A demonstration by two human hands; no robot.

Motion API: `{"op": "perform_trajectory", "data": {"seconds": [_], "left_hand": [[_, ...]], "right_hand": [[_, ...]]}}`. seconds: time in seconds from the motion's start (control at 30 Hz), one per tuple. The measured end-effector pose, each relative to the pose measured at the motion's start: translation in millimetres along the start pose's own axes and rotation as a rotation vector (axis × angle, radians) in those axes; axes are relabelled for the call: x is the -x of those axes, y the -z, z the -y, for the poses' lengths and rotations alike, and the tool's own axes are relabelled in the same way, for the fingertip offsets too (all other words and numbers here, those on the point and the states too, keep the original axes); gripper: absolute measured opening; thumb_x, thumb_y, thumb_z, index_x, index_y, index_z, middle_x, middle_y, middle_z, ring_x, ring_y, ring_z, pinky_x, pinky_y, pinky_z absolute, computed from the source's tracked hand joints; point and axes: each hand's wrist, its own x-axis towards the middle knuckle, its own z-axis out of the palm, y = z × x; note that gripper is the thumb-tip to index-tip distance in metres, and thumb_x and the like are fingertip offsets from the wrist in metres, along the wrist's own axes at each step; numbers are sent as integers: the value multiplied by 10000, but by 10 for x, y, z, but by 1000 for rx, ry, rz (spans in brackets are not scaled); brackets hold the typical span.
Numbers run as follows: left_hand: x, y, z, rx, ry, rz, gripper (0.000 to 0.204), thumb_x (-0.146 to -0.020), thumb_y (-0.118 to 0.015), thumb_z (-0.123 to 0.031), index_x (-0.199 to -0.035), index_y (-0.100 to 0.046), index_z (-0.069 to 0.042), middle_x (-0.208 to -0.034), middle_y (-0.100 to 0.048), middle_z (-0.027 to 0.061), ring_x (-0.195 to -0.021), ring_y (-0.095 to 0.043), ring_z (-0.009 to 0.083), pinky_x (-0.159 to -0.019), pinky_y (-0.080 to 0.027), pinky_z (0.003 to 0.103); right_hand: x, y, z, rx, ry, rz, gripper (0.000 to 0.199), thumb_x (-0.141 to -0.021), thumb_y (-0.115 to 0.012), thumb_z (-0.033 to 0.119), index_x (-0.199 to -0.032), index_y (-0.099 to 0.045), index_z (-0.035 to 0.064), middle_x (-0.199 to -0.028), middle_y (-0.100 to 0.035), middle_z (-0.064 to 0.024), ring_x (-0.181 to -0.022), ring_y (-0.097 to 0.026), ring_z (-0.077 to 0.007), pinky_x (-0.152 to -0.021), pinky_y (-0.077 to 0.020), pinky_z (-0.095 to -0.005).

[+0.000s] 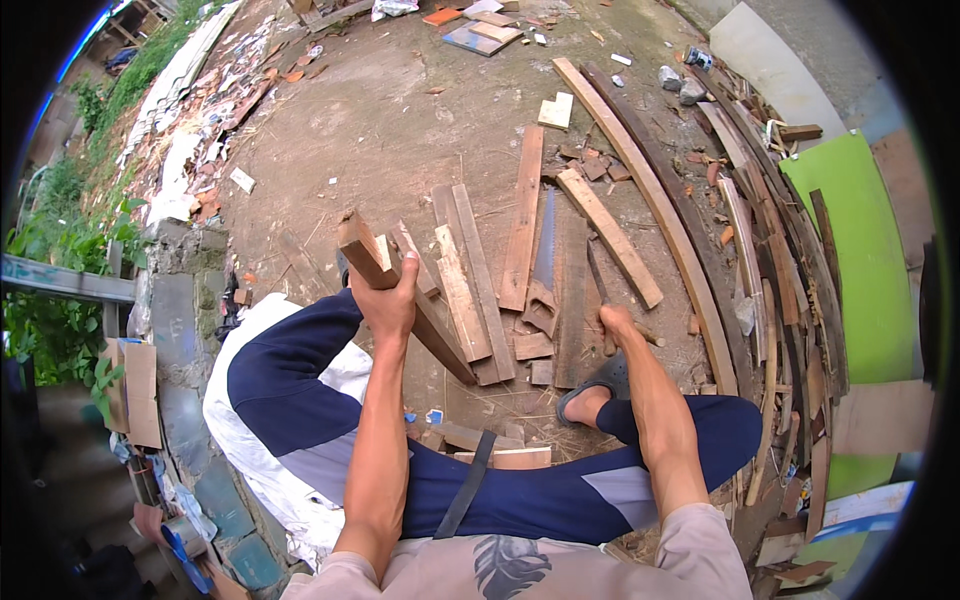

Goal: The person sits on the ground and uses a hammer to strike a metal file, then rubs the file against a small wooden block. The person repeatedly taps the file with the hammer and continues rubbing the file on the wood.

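Left hand [388, 300] closed on short wood block [362, 252], long axis slanting up-left; right hand [616, 324] fingers wrapped around thin handle [598, 290] beside saw [543, 262] on ground.

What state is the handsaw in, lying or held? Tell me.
Lying flat: the handsaw rests on the boards, untouched by the left hand or the right hand.

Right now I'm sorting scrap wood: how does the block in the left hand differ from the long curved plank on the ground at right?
The wood block is short and chunky; the curved plank is long and thin. The block is lifted off the ground in the left hand, tilted; the plank lies flat on the dirt, untouched. The block's edges look straight; the plank bows along its length, though the lens may add to that. Both are bare, weathered brown wood.
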Motion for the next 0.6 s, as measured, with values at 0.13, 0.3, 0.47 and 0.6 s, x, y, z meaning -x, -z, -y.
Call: {"op": "perform_trajectory", "data": {"seconds": [0.13, 0.3, 0.47, 0.6], "left_hand": [[115, -35, -319, 0, -124, 26, 538, -815, -828, -164, -1225, -524, 6, -1044, -609, 91, -900, -628, 196, -795, -521, 329], [122, -233, -1198, 134, -244, 52, 550, -821, -837, -159, -1249, -540, 18, -1085, -624, 102, -964, -635, 184, -824, -522, 328], [-91, -520, -1398, 173, -352, 61, 525, -825, -845, -162, -1234, -570, 20, -1118, -615, 103, -992, -634, 193, -855, -522, 341], [-295, -1045, -852, 122, -528, 54, 730, -816, -851, -220, -1343, -393, -7, -1062, -579, 134, -905, -628, 240, -778, -523, 390]], "right_hand": [[526, 287, 581, 17, 50, 74, 164, -846, -612, 66, -781, -632, -84, -621, -602, -152, -499, -582, -255, -468, -461, -407], [1334, 647, 1196, -75, 200, 85, 188, -895, -614, 67, -920, -582, -116, -680, -593, -124, -520, -586, -203, -458, -488, -352], [2434, 726, 1673, -109, 454, 82, 195, -926, -641, 118, -1018, -589, -47, -731, -572, -67, -532, -592, -150, -448, -484, -324], [2930, 480, 1618, -231, 634, 48, 226, -940, -671, 162, -1082, -608, -2, -671, -600, -28, -483, -575, -116, -452, -477, -298]]}}
